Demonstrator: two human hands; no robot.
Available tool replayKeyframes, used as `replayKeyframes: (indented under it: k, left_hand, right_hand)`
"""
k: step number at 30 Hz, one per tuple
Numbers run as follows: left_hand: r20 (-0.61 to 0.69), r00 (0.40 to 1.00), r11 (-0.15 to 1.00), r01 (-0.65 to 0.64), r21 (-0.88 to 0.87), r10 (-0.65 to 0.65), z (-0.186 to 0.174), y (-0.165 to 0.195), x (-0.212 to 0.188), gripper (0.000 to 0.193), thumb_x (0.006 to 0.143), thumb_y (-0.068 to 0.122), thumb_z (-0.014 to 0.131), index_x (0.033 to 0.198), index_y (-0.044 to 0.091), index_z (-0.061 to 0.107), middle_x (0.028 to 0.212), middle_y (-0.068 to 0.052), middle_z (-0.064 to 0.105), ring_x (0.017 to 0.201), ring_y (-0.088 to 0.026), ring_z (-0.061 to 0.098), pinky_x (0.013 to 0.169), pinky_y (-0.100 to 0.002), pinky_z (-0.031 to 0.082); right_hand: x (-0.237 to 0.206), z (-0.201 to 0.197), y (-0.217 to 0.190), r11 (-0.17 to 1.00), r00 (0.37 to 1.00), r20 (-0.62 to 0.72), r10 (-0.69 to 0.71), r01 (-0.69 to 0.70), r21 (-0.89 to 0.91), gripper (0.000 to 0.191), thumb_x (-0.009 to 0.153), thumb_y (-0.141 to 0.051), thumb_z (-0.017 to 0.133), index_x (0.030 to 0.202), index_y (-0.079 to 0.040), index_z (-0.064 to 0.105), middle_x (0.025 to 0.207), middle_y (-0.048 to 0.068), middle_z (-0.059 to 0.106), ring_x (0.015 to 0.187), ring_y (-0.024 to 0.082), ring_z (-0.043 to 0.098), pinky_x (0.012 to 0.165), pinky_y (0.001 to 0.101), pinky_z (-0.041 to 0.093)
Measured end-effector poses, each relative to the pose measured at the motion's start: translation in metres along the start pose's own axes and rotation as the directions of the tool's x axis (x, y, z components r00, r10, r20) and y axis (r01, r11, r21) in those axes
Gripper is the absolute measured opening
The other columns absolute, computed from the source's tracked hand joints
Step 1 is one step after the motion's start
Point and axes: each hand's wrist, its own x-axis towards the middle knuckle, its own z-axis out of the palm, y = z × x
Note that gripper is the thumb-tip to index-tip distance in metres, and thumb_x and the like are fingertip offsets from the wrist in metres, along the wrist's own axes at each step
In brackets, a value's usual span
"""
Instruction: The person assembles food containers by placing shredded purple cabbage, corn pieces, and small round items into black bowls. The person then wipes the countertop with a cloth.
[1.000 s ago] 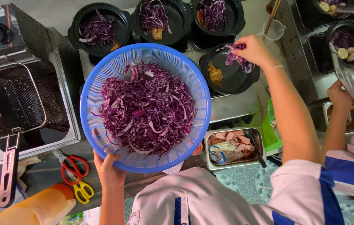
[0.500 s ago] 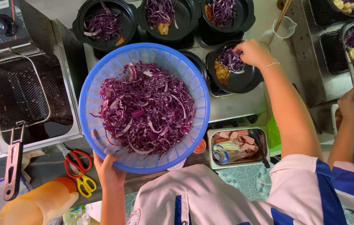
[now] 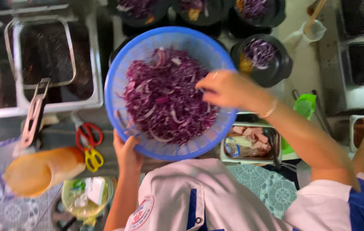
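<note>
The blue colander (image 3: 122, 68) is gripped by the left hand (image 3: 127, 150); shredded purple cabbage (image 3: 165, 98) is pinched by the right hand (image 3: 225, 89); several black bowls (image 3: 262, 60) are already filled, much cabbage left

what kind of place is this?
Likely a food stall or small commercial kitchen: a fryer basket in a steel fryer, rows of black bowls being filled with shredded purple cabbage, and a steel tray of sliced meat.

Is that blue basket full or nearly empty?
Well filled: shredded purple cabbage covers most of the blue basket, with only the mesh sides showing bare.
</note>
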Motion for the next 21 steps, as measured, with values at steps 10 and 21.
replayKeyframes:
  k: [10, 21]
  left_hand:
    - [-0.035, 0.999, 0.999, 0.02, 0.035, -0.019, -0.045, -0.002, -0.064, 0.077, 0.073, -0.01, 0.05, 0.148, 0.004, 0.047, 0.119, -0.008, 0.063, 0.1, -0.018, 0.063, 0.081, -0.028, 0.054]
    - [-0.047, 0.998, 0.997, -0.041, 0.073, 0.044, -0.067, -0.011, -0.091, 0.077, 0.074, -0.012, 0.052, 0.149, 0.004, 0.046, 0.117, -0.006, 0.064, 0.099, -0.015, 0.063, 0.08, -0.026, 0.053]
  right_hand:
    - [-0.026, 0.106, -0.067, 0.995, 0.935, 0.351, 0.057, -0.082, 0.057, 0.033, 0.083, -0.007, 0.065, 0.116, -0.011, 0.067, 0.115, 0.013, 0.067, 0.11, 0.031, 0.067, 0.093, 0.0413, 0.057]
    - [-0.034, 0.13, -0.109, 0.926, 0.969, 0.247, 0.025, 0.07, -0.371, 0.064, 0.064, -0.025, 0.076, 0.126, -0.011, 0.066, 0.113, 0.018, 0.065, 0.098, 0.039, 0.069, 0.069, 0.0421, 0.057]
